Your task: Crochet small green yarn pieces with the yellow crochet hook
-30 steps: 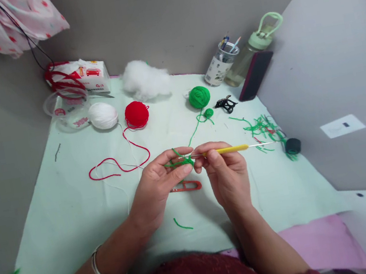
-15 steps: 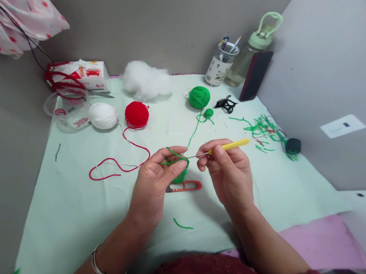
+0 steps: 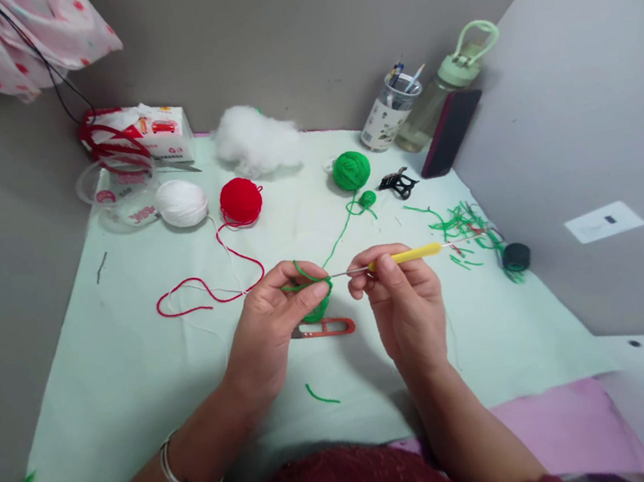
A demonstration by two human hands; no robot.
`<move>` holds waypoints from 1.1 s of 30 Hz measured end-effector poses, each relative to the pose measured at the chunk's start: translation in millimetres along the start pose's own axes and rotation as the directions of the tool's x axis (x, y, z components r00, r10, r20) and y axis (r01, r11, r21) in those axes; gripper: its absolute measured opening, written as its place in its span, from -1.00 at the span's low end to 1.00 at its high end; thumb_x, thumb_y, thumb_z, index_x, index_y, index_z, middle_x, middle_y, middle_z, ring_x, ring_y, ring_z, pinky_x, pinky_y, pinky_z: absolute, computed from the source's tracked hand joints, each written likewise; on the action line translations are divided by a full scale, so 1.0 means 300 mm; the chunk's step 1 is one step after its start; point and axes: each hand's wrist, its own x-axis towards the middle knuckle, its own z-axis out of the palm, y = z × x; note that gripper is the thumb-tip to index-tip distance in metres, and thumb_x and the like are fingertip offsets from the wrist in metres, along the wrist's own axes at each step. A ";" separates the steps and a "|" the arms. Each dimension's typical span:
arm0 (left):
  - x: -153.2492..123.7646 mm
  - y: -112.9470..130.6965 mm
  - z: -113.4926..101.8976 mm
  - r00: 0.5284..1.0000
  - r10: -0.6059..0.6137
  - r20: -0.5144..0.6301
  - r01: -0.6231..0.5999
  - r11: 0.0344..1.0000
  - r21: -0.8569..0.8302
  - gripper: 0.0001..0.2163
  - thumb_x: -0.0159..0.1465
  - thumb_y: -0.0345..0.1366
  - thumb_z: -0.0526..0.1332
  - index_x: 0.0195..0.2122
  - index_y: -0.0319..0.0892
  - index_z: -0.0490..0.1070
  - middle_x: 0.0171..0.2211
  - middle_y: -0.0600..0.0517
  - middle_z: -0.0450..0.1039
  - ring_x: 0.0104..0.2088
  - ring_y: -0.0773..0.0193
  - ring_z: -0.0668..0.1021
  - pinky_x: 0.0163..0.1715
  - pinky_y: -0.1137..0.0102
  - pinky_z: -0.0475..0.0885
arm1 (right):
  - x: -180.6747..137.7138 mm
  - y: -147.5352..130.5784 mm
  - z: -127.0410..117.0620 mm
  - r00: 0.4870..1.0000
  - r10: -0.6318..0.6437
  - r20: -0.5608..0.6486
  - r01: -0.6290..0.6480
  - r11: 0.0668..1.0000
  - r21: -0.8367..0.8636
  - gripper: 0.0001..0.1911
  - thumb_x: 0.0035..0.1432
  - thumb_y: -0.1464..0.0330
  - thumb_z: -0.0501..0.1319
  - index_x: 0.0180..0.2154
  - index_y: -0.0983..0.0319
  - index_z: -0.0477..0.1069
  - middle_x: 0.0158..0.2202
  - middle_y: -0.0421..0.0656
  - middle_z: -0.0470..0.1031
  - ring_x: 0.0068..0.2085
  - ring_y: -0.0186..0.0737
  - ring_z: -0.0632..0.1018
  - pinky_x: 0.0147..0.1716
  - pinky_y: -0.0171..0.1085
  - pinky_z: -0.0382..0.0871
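Note:
A small green crochet piece (image 3: 317, 310) is pinched in my left hand (image 3: 270, 317), mostly hidden by the thumb and fingers. Green yarn loops over the left fingers and runs back to the green yarn ball (image 3: 351, 171). My right hand (image 3: 404, 301) grips a crochet hook (image 3: 417, 253) by its yellow handle. The hook's metal shaft points left, and its tip meets the green yarn at the left fingertips. Below the piece, orange-handled thread snips (image 3: 337, 325) lie on the table.
At the back left stand a white yarn ball (image 3: 182, 203), a red yarn ball (image 3: 241, 201) and a tissue box (image 3: 166, 131). White stuffing (image 3: 258, 140) lies behind. To the right are a black hair claw (image 3: 399, 183), a pen cup (image 3: 388, 121), a bottle (image 3: 457, 72), a phone (image 3: 453, 133) and green yarn scraps (image 3: 462, 224).
My right hand and the hook have shifted very slightly right. The yarn running to the green ball now meets the left fingertips a little further left.

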 end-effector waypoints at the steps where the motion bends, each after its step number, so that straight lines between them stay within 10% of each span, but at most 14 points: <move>1: 0.001 -0.001 0.000 1.000 -0.001 -0.001 0.001 1.000 0.000 -0.84 0.21 -0.25 0.48 -0.25 -0.13 0.57 -0.37 0.06 0.58 -0.33 0.25 0.56 -0.16 0.27 0.47 | 0.000 0.000 0.000 1.000 0.002 -0.003 -0.002 1.000 -0.002 -0.83 0.32 0.24 0.37 -0.30 0.16 0.66 -0.37 -0.21 0.60 -0.43 -0.35 0.55 -0.38 -0.31 0.52; 33: -0.010 -0.017 0.004 0.996 -0.077 0.034 0.080 0.989 -0.123 -0.88 0.25 -0.30 0.46 -0.23 -0.15 0.59 -0.35 0.07 0.51 -0.32 0.34 0.52 -0.27 0.43 0.57 | -0.005 0.006 0.002 0.995 -0.096 -0.026 0.095 0.994 -0.045 -0.84 0.35 0.32 0.33 -0.30 0.17 0.67 -0.35 -0.21 0.59 -0.44 -0.37 0.56 -0.41 -0.32 0.51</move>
